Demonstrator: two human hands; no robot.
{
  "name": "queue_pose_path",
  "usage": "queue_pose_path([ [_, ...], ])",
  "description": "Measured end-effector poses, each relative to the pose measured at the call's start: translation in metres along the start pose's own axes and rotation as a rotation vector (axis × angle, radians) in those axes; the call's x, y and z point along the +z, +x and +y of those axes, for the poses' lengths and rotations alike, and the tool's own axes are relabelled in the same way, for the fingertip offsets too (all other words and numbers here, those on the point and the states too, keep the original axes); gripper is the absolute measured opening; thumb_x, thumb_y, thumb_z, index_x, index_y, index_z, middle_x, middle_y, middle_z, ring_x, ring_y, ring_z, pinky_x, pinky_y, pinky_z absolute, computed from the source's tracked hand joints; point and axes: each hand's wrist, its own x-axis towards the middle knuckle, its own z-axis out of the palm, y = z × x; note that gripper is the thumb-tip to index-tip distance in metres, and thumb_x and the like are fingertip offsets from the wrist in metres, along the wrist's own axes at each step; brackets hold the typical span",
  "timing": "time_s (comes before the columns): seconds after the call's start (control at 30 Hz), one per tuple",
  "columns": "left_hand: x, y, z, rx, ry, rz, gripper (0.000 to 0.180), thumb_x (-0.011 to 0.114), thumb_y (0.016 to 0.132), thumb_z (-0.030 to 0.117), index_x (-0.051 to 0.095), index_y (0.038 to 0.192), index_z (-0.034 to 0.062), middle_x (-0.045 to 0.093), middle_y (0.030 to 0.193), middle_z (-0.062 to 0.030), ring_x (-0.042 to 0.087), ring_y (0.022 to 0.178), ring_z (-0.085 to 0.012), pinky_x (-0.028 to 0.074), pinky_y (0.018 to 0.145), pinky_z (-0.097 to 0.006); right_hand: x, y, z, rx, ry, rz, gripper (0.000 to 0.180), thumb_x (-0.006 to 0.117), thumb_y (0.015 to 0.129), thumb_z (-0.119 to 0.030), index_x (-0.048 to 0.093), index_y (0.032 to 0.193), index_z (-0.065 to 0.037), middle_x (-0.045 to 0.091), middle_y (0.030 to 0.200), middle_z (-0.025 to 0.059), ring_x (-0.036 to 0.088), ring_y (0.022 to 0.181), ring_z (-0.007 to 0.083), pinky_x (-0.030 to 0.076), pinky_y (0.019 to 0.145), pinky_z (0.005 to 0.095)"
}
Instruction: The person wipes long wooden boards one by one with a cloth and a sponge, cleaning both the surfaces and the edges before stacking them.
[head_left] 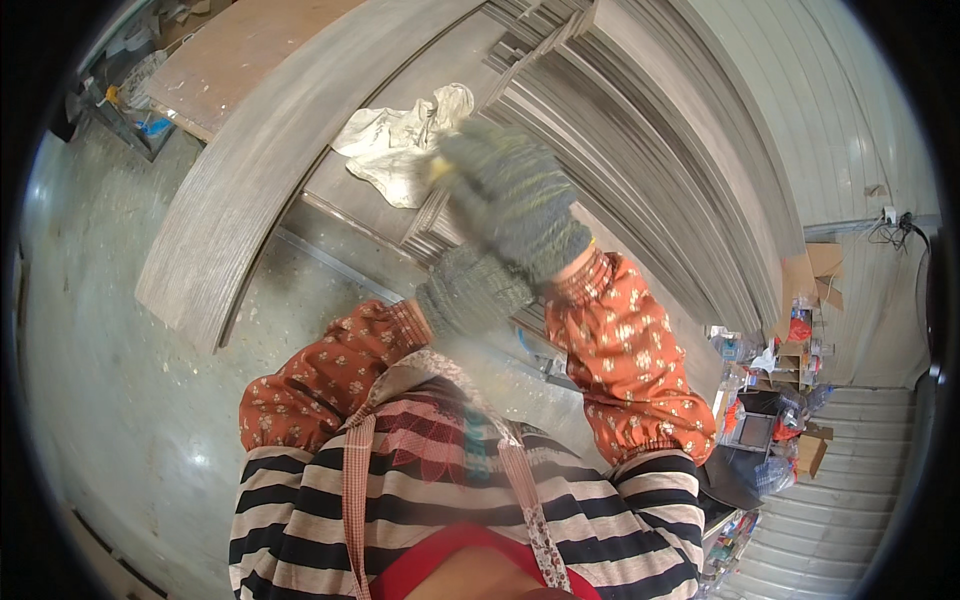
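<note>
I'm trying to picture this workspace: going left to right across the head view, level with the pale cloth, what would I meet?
Long grey board → pale cloth → gloved right hand → stacked grey boards → pale wall.

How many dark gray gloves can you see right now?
2: the left-hand glove, nearer the striped shirt; the right-hand glove, nearer the white cloth. Any others may be hidden.
</note>
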Motion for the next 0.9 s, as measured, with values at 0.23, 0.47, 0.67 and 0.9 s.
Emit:
queue_pose_path([
  [0.23,-0.007,-0.01,0.017,-0.211,0.041,-0.034,0.045,0.06,0.078,0.03,0.059,0.116,0.0069,0.057,0.12,-0.012,0.051,0.115,-0.0293,0.036,0.103,-0.046,-0.017,-0.038,-0.05,-0.493,0.085,-0.218,0.031,0.058,0.086,-0.027,0.064,0.112,-0.009,0.062,0.113,0.0105,0.059,0.105,0.0228,0.049,0.089,0.034],
  [0.47,0.009,0.004,0.031,-0.148,0.386,-0.021,0.044,0.06,0.078,0.023,0.058,0.119,0.0089,0.055,0.123,-0.0118,0.048,0.12,-0.03,0.034,0.106,-0.046,-0.021,-0.009,0.043,-0.071,-0.264,-0.189,0.019,0.063,0.084,-0.022,0.066,0.1,-0.013,0.062,0.101,0.0113,0.061,0.093,0.0263,0.051,0.082,0.0358],
  [0.67,-0.021,0.032,0.024,-0.093,0.562,-0.21,0.039,0.058,0.082,0.026,0.056,0.113,0.0017,0.057,0.111,-0.0146,0.052,0.108,-0.0304,0.033,0.107,-0.046,-0.097,-0.12,0.087,0.279,-0.175,0.314,0.028,0.064,0.083,-0.015,0.061,0.11,-0.005,0.06,0.112,0.0168,0.061,0.098,0.0277,0.049,0.086,0.04],
  [0.9,-0.083,0.036,-0.037,-0.651,0.085,-0.113,0.03,0.06,0.089,0.015,0.06,0.115,0.0,0.063,0.112,-0.0142,0.059,0.102,-0.0247,0.045,0.092,-0.034,-0.204,-0.426,0.212,1.105,0.934,1.277,0.032,0.059,0.09,-0.026,0.062,0.112,-0.002,0.065,0.102,0.0098,0.062,0.091,0.0205,0.052,0.074,0.0357],
])
